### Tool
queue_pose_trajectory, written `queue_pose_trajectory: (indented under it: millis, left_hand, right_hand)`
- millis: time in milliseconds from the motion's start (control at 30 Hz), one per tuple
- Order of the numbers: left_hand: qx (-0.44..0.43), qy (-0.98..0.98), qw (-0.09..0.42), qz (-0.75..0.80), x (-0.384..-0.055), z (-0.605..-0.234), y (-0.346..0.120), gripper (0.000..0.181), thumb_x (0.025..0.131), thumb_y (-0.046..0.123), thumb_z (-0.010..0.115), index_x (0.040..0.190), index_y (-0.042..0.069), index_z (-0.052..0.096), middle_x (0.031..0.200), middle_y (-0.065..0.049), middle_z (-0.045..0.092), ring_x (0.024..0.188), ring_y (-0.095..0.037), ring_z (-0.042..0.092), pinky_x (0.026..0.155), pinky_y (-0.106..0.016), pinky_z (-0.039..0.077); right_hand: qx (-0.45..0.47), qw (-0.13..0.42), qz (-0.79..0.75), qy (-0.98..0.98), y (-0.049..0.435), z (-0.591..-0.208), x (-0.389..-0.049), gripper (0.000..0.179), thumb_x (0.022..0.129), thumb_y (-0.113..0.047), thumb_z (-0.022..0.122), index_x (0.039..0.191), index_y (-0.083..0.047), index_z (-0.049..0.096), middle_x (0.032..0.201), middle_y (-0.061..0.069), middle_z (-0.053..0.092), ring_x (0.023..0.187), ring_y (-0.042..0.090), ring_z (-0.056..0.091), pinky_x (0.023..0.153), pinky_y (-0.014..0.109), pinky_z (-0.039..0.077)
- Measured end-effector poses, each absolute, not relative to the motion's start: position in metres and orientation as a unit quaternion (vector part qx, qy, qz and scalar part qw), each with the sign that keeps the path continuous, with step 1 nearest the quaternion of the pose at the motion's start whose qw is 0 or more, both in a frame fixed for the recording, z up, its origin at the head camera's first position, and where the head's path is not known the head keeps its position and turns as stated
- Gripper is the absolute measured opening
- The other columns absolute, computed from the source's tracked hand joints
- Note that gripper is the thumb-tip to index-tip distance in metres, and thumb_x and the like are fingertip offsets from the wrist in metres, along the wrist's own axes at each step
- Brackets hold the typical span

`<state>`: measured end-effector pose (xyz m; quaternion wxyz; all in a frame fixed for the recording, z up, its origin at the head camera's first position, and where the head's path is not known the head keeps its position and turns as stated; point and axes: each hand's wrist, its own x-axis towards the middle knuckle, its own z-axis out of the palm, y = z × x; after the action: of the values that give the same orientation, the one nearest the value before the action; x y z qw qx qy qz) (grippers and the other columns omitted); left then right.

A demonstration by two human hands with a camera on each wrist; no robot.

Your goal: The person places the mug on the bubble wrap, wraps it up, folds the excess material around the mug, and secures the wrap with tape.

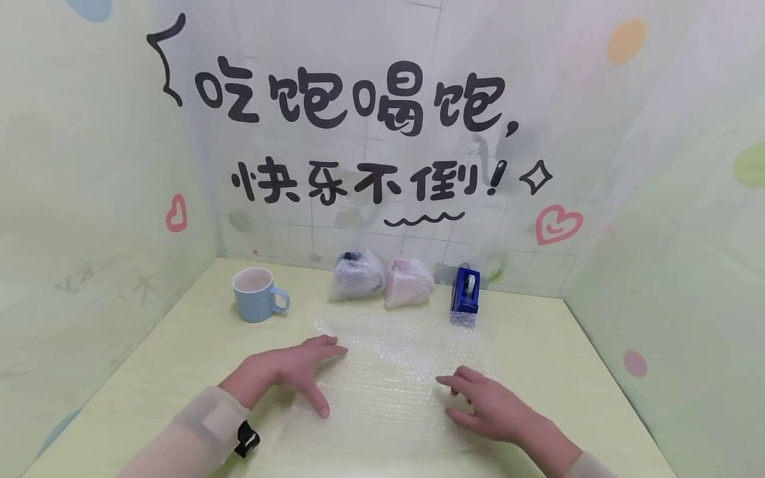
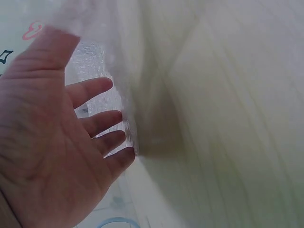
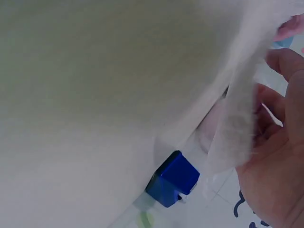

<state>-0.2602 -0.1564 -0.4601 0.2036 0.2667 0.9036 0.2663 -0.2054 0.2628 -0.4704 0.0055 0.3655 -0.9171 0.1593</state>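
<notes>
A clear sheet of bubble wrap (image 1: pixel 388 392) lies spread over the table in front of me. My left hand (image 1: pixel 299 368) is at its left edge, thumb and fingers spread apart. In the left wrist view the fingertips (image 2: pixel 116 116) come right up to the sheet's edge, and a fold of plastic covers the thumb's tip. Over the right part of the sheet is my right hand (image 1: pixel 496 408), its fingers loosely bent. The right wrist view shows the bubble wrap (image 3: pixel 240 123) hanging beside those fingers, partly hiding them. Neither hand shows a grip on anything.
Behind the sheet stand two bundles in bubble wrap, one whitish (image 1: pixel 358 280) and one pinkish (image 1: pixel 410 284). A blue tape dispenser (image 1: pixel 460 299) stands to their right, its front overlapped by the sheet. At the back left is a light blue mug (image 1: pixel 254 302). Printed walls (image 1: pixel 675 279) enclose the table.
</notes>
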Motion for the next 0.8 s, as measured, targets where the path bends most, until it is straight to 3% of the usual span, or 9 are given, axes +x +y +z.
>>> queue_pose_trajectory:
  millis: [133, 267, 400, 533, 700, 800]
  left_hand:
    - [0.266, 0.907, 0.199, 0.259, -0.258, -0.463, -0.155, 0.120, 0.066, 0.037, 0.107, 0.165, 0.007, 0.047, 0.178, -0.027, 0.026, 0.166, -0.052, 0.021, 0.131, -0.073, 0.026]
    - [0.259, 0.911, 0.194, 0.255, -0.256, -0.466, -0.154, 0.122, 0.064, 0.041, 0.107, 0.165, 0.009, 0.047, 0.179, -0.025, 0.026, 0.167, -0.050, 0.021, 0.131, -0.071, 0.028]
    - [0.267, 0.911, 0.185, 0.253, -0.257, -0.466, -0.155, 0.118, 0.067, 0.044, 0.105, 0.164, 0.009, 0.048, 0.178, -0.026, 0.027, 0.165, -0.051, 0.023, 0.130, -0.072, 0.029]
    - [0.272, 0.911, 0.154, 0.268, -0.265, -0.463, -0.161, 0.102, 0.079, 0.051, 0.097, 0.161, 0.008, 0.054, 0.174, -0.027, 0.036, 0.163, -0.052, 0.030, 0.130, -0.072, 0.029]
    - [0.249, 0.916, 0.034, 0.312, -0.281, -0.452, -0.180, 0.078, 0.094, 0.054, 0.083, 0.152, 0.006, 0.062, 0.162, -0.025, 0.054, 0.153, -0.050, 0.047, 0.127, -0.070, 0.037]
    - [0.198, 0.923, -0.059, 0.326, -0.291, -0.443, -0.196, 0.073, 0.099, 0.047, 0.080, 0.153, 0.002, 0.059, 0.162, -0.029, 0.050, 0.150, -0.053, 0.047, 0.123, -0.073, 0.040]
  right_hand:
    - [0.335, 0.043, 0.103, -0.936, 0.269, -0.472, -0.216, 0.070, 0.094, -0.053, 0.083, 0.149, -0.012, 0.067, 0.141, 0.014, 0.062, 0.125, 0.033, 0.062, 0.105, 0.056, 0.055]
    - [0.316, -0.042, 0.137, -0.938, 0.272, -0.474, -0.223, 0.089, 0.094, -0.061, 0.080, 0.161, -0.010, 0.054, 0.166, 0.030, 0.045, 0.147, 0.059, 0.047, 0.117, 0.079, 0.040]
    - [0.293, -0.099, 0.160, -0.937, 0.273, -0.475, -0.227, 0.089, 0.095, -0.061, 0.078, 0.165, -0.013, 0.050, 0.172, 0.028, 0.039, 0.155, 0.060, 0.038, 0.121, 0.080, 0.035]
    - [0.285, -0.105, 0.168, -0.938, 0.274, -0.477, -0.229, 0.089, 0.094, -0.061, 0.080, 0.165, -0.015, 0.051, 0.173, 0.026, 0.039, 0.156, 0.058, 0.038, 0.120, 0.080, 0.037]
    - [0.279, -0.106, 0.174, -0.938, 0.275, -0.480, -0.231, 0.088, 0.094, -0.062, 0.080, 0.165, -0.017, 0.051, 0.173, 0.025, 0.039, 0.157, 0.058, 0.036, 0.120, 0.081, 0.036]
    - [0.272, -0.108, 0.178, -0.939, 0.274, -0.481, -0.231, 0.089, 0.093, -0.062, 0.080, 0.165, -0.018, 0.051, 0.174, 0.024, 0.039, 0.157, 0.057, 0.035, 0.121, 0.082, 0.035]
